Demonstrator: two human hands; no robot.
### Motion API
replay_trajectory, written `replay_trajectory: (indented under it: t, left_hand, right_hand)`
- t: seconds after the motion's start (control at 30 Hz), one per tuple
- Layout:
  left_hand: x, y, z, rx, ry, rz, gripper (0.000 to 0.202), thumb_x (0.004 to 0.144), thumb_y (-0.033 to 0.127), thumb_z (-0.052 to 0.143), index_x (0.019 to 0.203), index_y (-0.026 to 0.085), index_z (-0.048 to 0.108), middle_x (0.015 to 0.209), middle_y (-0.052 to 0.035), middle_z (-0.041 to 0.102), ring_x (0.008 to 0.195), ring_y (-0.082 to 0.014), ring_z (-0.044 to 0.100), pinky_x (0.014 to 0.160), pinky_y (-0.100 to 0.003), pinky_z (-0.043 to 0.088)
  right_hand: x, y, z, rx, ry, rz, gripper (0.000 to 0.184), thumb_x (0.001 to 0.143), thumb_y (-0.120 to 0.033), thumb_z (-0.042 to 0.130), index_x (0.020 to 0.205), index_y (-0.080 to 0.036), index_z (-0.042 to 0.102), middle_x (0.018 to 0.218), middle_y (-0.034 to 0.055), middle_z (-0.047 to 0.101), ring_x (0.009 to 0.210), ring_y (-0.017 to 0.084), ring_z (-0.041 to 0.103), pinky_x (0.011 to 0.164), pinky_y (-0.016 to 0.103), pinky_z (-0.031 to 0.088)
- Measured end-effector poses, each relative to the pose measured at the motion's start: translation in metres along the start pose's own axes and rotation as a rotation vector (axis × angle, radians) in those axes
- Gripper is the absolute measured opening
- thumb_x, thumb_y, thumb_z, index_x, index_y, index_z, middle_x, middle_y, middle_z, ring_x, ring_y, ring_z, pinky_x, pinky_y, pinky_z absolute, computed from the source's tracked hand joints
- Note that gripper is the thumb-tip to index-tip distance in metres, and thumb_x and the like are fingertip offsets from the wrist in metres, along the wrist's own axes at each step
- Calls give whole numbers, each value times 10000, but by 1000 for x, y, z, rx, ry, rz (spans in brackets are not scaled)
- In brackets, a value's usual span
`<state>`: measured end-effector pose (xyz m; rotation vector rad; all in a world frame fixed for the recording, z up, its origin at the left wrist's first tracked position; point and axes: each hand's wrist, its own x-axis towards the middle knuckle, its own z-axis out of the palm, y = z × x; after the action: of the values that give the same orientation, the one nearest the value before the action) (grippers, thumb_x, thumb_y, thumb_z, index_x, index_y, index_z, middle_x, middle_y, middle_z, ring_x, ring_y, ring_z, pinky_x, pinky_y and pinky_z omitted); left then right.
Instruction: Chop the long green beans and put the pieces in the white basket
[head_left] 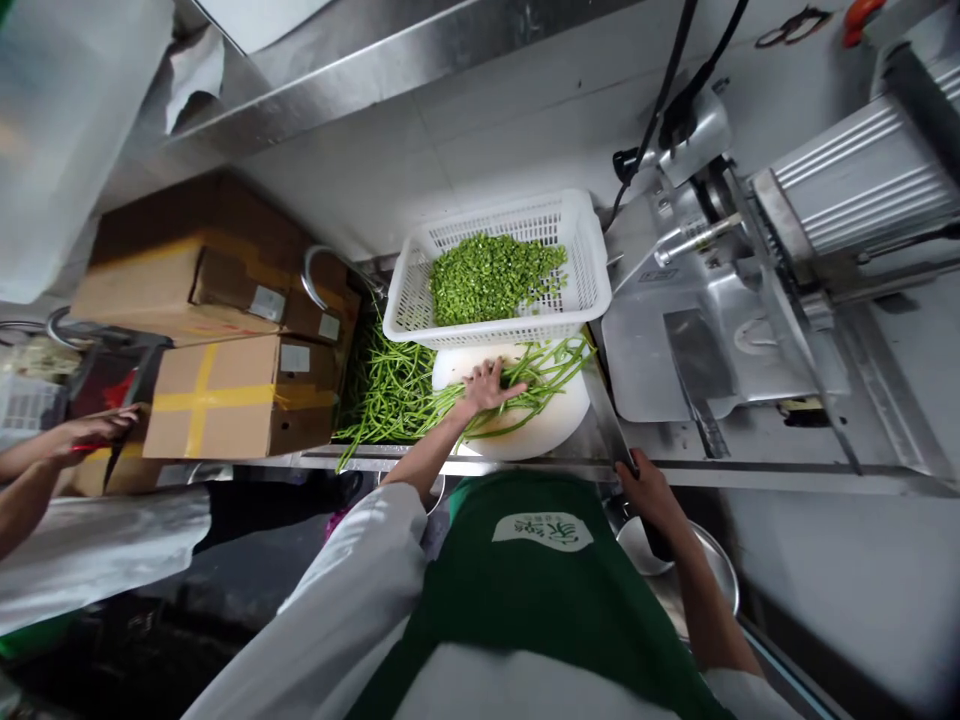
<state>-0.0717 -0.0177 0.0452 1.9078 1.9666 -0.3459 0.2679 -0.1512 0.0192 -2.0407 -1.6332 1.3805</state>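
Note:
My left hand (488, 385) lies with fingers spread on a bundle of long green beans (525, 385) across a round white cutting board (551, 425). More whole beans (382, 385) are heaped to the left of the board. Behind it a white plastic basket (585, 250) holds chopped green bean pieces (491, 275). My right hand (651, 492) is closed on the handle of a cleaver (606, 420), whose blade points away along the board's right edge, off the beans.
A metal slicing machine (720, 300) fills the counter at right. Cardboard boxes (240, 395) are stacked at left. Another person's hands (90, 430) work at far left. A metal bowl (712, 570) sits below the counter edge by my right arm.

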Motion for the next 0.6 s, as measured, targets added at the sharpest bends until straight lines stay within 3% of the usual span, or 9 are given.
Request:
replay_trajectory:
  t: [0.1,0.2,0.27,0.33,0.43,0.5,0.6]
  left_hand:
    - [-19,7,28,104,18,64,1127,806,833,527,1660,241,89,1672,-200,207,1426,-505,306,1098,-736,269]
    - [-34,14,47,133,129,68,1041,853,770,532,1658,239,137,1650,-200,268,1414,-491,335,1122,-730,248]
    - [-35,14,47,79,151,80,986,874,720,559,1652,246,183,1632,-199,309,1412,-485,350,1121,-721,266]
    - [-31,2,39,-4,165,132,989,853,709,608,1646,277,205,1647,-176,294,1448,-493,306,1121,-729,266]
    - [-23,-46,22,-167,212,158,888,896,700,564,1628,304,255,1636,-140,336,1485,-442,289,1144,-715,256]
    - [-22,-90,18,-292,215,82,733,977,641,460,1592,257,350,1567,-161,439,1437,-388,393,1152,-669,293]
    - [-37,-150,35,-487,248,4,634,996,614,439,1467,200,529,1447,-169,558,1370,-336,481,1170,-581,334]
  right_hand:
    - [-2,1,2,-12,9,16,297,895,-463,431,1055,-240,545,823,46,648,780,233,623,723,313,433]
    - [0,-1,4,-36,17,50,309,885,-462,424,1045,-233,557,824,57,650,779,238,622,716,312,427]
    - [3,-3,5,-40,13,54,320,884,-460,419,1049,-226,563,816,59,649,779,236,622,724,311,431]
    - [6,-4,4,-50,15,42,330,884,-453,424,1071,-220,564,813,59,649,791,239,624,736,313,437]
    - [9,-3,1,-84,25,37,333,881,-437,441,1097,-214,562,821,57,647,795,241,620,742,319,440]
    - [9,-4,0,-95,18,38,329,885,-435,442,1098,-214,562,821,55,644,781,237,613,736,319,440]
    - [6,-7,-1,-116,13,49,319,889,-439,434,1077,-217,564,822,59,643,785,236,610,737,315,438]
